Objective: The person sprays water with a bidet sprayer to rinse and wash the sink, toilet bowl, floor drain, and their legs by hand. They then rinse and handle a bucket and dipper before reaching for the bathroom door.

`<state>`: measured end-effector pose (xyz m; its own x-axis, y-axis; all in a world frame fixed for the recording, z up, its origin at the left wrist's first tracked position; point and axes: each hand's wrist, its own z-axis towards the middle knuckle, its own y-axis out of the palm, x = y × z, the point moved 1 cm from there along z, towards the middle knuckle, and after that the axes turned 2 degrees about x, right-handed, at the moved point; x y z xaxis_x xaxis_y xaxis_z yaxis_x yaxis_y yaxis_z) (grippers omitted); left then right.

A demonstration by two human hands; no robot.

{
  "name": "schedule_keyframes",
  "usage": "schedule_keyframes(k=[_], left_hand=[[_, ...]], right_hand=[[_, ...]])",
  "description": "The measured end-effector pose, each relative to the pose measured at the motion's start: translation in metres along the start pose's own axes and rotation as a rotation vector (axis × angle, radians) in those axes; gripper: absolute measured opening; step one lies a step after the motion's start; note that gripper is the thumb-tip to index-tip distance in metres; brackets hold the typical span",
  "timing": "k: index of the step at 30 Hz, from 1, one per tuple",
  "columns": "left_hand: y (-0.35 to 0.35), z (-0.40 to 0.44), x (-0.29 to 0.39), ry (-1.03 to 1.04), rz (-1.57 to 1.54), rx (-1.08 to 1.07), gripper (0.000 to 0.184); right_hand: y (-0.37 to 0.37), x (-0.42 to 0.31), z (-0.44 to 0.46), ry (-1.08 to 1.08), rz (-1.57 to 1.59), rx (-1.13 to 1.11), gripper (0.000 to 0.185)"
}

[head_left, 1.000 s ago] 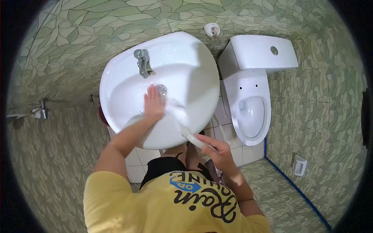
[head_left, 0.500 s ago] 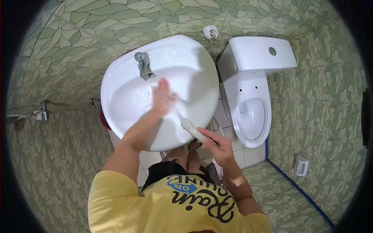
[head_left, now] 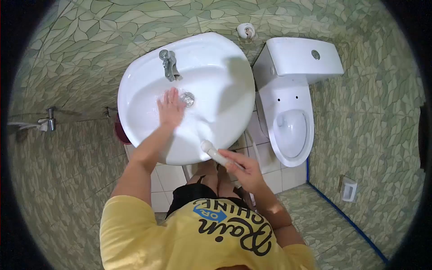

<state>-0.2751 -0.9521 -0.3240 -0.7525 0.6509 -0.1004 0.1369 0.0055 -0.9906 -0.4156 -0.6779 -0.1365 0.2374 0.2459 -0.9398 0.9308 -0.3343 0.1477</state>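
Observation:
My right hand [head_left: 245, 170] grips a white bidet sprayer [head_left: 217, 154], its head over the front rim of a white washbasin [head_left: 238, 117]. A faint streak of water runs from the head into the bowl. Inside the basin, my left hand [head_left: 171, 109] is palm down with the fingers stretched out, beside the round metal drain [head_left: 187, 99]. Whether it presses on the surface or hovers just above, I cannot tell. A chrome faucet [head_left: 168, 66] stands behind the fingertips on the basin's back ledge.
To the right is a white toilet [head_left: 288, 103]. A soap dish [head_left: 348, 190] hangs on the tiled wall at far right. On the left are a wall tap [head_left: 50, 120] with a hose and a dark red container [head_left: 120, 129] partly under the basin. A white holder [head_left: 245, 30] is fixed behind.
My left hand has moved left, out of the spray that was splashing on it, and the drain now shows. The sprayer has shifted slightly left in my right hand.

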Motion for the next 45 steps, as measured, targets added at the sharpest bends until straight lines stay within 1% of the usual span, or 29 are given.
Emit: schedule_keyframes(k=[1,3,5,6,8,10,11,12,13,15,17,18,20,21,23,24,26,27,28,30,31,33,35,36,37,39,40,42,45], left_hand=[[0.017,-0.004,0.029,-0.179,-0.034,-0.005,0.066],[0.046,0.0,0.101,0.068,-0.44,0.379,0.071],[-0.018,0.015,0.16,-0.091,-1.04,-0.105,0.069],[-0.018,0.008,0.158,-0.095,-1.039,-0.098,0.069],[-0.012,-0.003,0.152,0.277,-1.268,-0.045,0.067],[0.031,-0.003,0.072,0.41,-0.514,-0.04,0.063],[0.008,-0.005,0.031,0.26,-0.324,-0.175,0.059],[0.008,-0.007,-0.004,0.265,-0.063,-0.071,0.057],[-0.012,-0.013,-0.035,0.317,-0.002,-0.155,0.057],[-0.025,-0.035,-0.068,0.268,-0.009,-0.121,0.06],[-0.047,-0.075,-0.067,0.152,0.195,-0.371,0.064],[-0.071,-0.088,-0.06,0.151,0.198,-0.364,0.064],[-0.109,-0.111,-0.047,0.234,-0.091,-0.77,0.068],[-0.11,-0.108,-0.051,0.227,-0.086,-0.782,0.068],[-0.107,-0.073,-0.068,0.25,0.282,-0.599,0.07],[-0.071,-0.053,-0.092,0.228,0.293,-0.28,0.071],[-0.038,-0.031,-0.067,0.058,0.336,-0.084,0.07],[-0.04,-0.031,-0.034,-0.021,0.222,-0.217,0.069],[0.001,-0.035,-0.015,0.052,0.153,-0.278,0.07],[0.012,-0.048,0.042,0.087,-0.06,-0.441,0.072],[0.001,-0.057,0.04,0.076,-0.061,-0.428,0.072],[-0.032,-0.079,0.021,0.184,-0.39,-0.611,0.071],[-0.092,-0.078,-0.031,0.194,0.005,-0.74,0.073],[-0.082,-0.067,-0.075,0.132,0.357,-0.576,0.078],[-0.103,-0.053,-0.109,0.083,0.385,-0.211,0.083],[-0.117,-0.021,-0.148,-0.131,0.157,0.097,0.085],[-0.117,-0.003,-0.151,-0.127,0.156,0.111,0.085],[-0.107,0.021,-0.152,0.062,0.025,0.199,0.084],[-0.082,0.063,-0.094,0.006,-0.149,0.287,0.083]], right_hand=[[0.001,0.003,-0.005,0.011,-0.034,-0.007,0.031],[0.0,0.012,-0.012,-0.004,-0.024,-0.004,0.032],[0.003,0.014,-0.018,-0.018,-0.003,0.0,0.033],[0.003,0.013,-0.02,-0.014,0.038,0.041,0.033],[0.0,0.01,-0.019,-0.024,0.079,0.065,0.033],[0.0,0.01,-0.017,-0.037,0.12,0.07,0.033],[0.0,0.009,-0.015,-0.043,0.118,0.069,0.033],[0.001,0.006,-0.013,-0.033,0.083,0.039,0.033],[0.001,0.004,-0.013,-0.017,0.05,0.01,0.033],[0.005,-0.001,-0.019,0.004,0.049,-0.014,0.033],[-0.001,-0.006,-0.014,-0.015,0.033,-0.042,0.033],[-0.002,-0.004,-0.016,-0.033,0.025,-0.048,0.032],[-0.004,0.001,-0.018,-0.037,0.042,-0.072,0.031],[-0.002,0.002,-0.019,-0.029,0.053,-0.079,0.031],[-0.001,0.001,-0.017,-0.011,0.181,-0.123,0.031],[-0.002,-0.003,-0.016,-0.016,0.177,-0.126,0.031],[-0.002,-0.011,-0.017,-0.131,0.18,-0.091,0.031],[-0.005,-0.009,-0.016,-0.121,0.176,-0.094,0.031],[-0.006,-0.005,-0.014,-0.115,0.186,-0.057,0.032],[-0.009,0.005,-0.013,-0.069,0.18,-0.038,0.033],[-0.011,0.004,-0.014,-0.079,0.173,-0.05,0.033],[-0.012,0.002,-0.018,-0.071,0.129,-0.071,0.032],[-0.012,-0.002,-0.015,-0.135,0.11,-0.087,0.031],[-0.011,-0.005,-0.014,-0.196,0.092,-0.097,0.031],[-0.009,-0.009,-0.014,-0.256,0.077,-0.107,0.03],[-0.001,-0.021,-0.007,-0.313,0.08,-0.074,0.03],[0.001,-0.028,0.0,-0.367,0.078,-0.029,0.029],[0.003,-0.038,0.013,-0.437,0.006,-0.004,0.029],[0.012,-0.035,0.034,-0.466,-0.085,0.009,0.029]])
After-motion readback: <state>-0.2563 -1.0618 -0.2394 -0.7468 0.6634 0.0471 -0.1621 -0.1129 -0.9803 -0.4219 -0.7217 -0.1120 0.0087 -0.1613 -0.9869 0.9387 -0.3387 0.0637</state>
